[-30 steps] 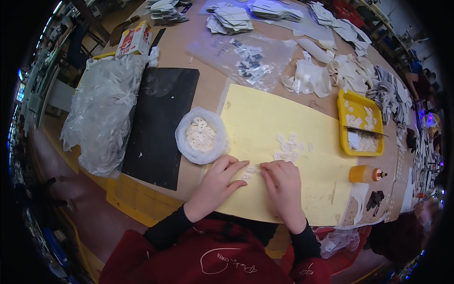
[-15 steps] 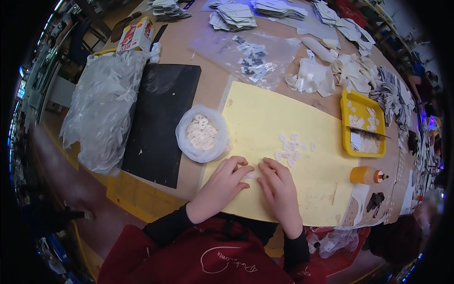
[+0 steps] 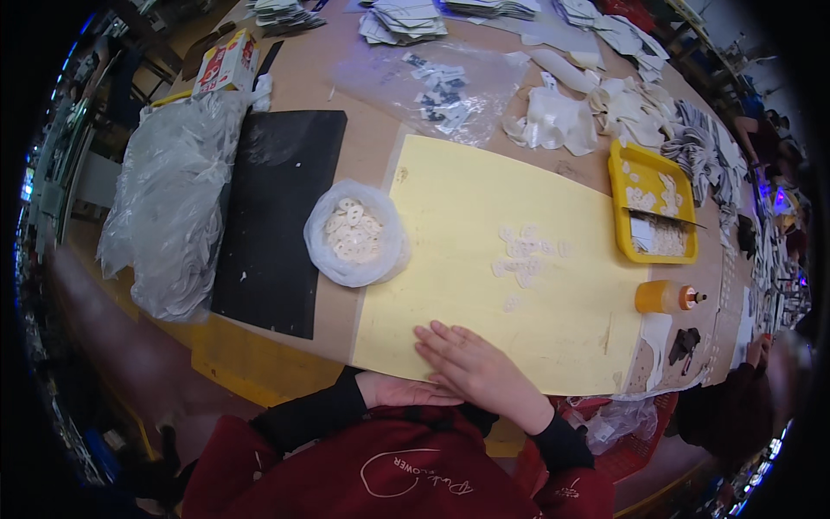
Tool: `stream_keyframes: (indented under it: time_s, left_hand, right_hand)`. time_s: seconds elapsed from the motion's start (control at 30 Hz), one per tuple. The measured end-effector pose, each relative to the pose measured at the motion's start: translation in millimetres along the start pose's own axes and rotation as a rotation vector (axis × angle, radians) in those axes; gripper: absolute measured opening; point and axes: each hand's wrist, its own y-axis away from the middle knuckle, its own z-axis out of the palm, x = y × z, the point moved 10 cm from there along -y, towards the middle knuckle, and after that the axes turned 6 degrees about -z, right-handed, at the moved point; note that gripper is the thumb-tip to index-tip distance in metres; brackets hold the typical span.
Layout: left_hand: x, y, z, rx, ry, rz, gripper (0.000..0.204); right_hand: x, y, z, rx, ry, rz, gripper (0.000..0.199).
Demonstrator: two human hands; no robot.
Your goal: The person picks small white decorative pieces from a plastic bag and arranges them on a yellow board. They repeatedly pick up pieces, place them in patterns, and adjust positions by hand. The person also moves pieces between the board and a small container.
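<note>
Right hand (image 3: 472, 368): grip wide, fingers extended over the near edge of the yellow sheet (image 3: 467, 199). Left hand (image 3: 401, 391): palm up beside that edge, partly covered; whether its grip holds anything cannot be told. Pale oval pieces (image 3: 523, 248) lie clustered on the sheet, right of a white plastic bag (image 3: 379, 270).

You've got a dark red top (image 3: 298, 480) on, with a curvy white outline (image 3: 364, 474) and white script (image 3: 419, 477) down its front, well back from your bare fingers (image 3: 451, 348). Nearer the fingers, black sleeves (image 3: 562, 444) run to your wrists, and a small white marking (image 3: 569, 490) sits behind the right one.
</note>
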Motion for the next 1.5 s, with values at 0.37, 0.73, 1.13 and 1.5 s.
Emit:
stream_keyframes:
  time_s: [0.37, 0.73, 1.13, 1.5]
  left_hand:
    - [-13.6, -11.5, 12.4, -0.182, -0.066, -0.113, 0.067]
    - [-24.8, -14.2, 9.0, 0.074, 0.187, -0.181, 0.074]
    - [9.9, 8.0, -71.9, 0.579, -0.371, 0.070, 0.030]
    - [-48.1, -2.2, 23.9, 0.544, -1.465, -0.303, 0.046]
  right_hand:
    - [-4.2, 16.3, -7.0, 0.028, -0.087, 0.048, 0.046]
    - [7.8, 12.0, -10.5, -0.039, -0.256, -0.064, 0.043]
    - [-38.0, 43.3, -0.4, -0.020, -0.332, -0.135, 0.039]
    - [58.9, 43.7, -72.0, 0.406, 0.202, 0.290, 0.027]
